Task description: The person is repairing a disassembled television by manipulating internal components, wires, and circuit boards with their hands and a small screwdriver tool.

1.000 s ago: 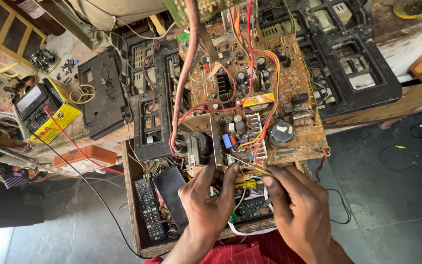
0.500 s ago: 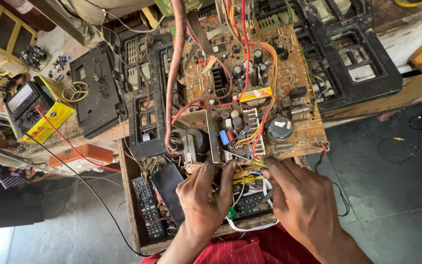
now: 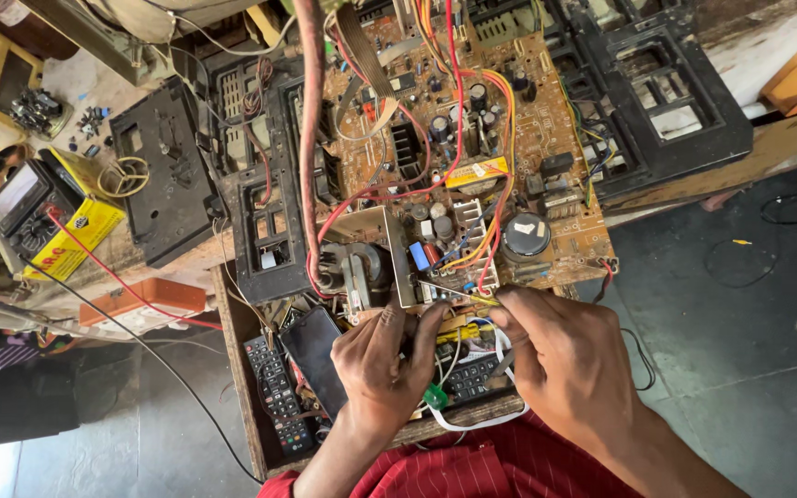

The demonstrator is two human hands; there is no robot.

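You are pinching a thin probe (image 3: 458,295) in your right hand (image 3: 565,369) at the board's (image 3: 509,138) near edge, your left hand (image 3: 382,364) curling its fingers beside it, work unfinished.

Your brown circuit board (image 3: 509,157) lies flat on the bench, component side up and crowded: black capacitors, a finned heatsink, a large round black part near its right edge, a metal-framed transformer at the near-left corner. Red, orange and yellow wires loop across it. Its near edge overhangs an open wooden drawer. A thin metal probe (image 3: 454,294) lies slanted along that near edge, its tip pointing left.
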